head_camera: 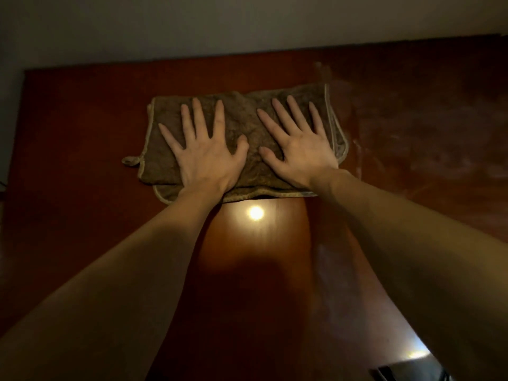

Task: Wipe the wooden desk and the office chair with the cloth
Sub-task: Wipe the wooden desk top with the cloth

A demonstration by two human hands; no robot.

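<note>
Both my palms lie flat on the cloth [247, 119], pressing it down onto the table [82, 188]. My left hand [204, 158] covers its left half and my right hand [299, 152] its right half, thumbs turned in toward each other with a strip of brown terry between them. My fingers [199, 114] are straight and spread, pointing away from me toward the far edge of the table — holding nothing, only pressing.

The cloth lies in the far middle of the tabletop, folded, with its long axis running left to right and its right end tilted slightly farther away. A lower layer with pale trim shows along the near edge. Its hanging loop [131, 160] sticks out to the left from the near-left corner.

Just near of the cloth, between my forearms, a lamp glare [255, 213] shines on the polished wood. Pale streaks [412, 119] mark the table to the right. A plain wall [192, 23] rises behind the far edge.
</note>
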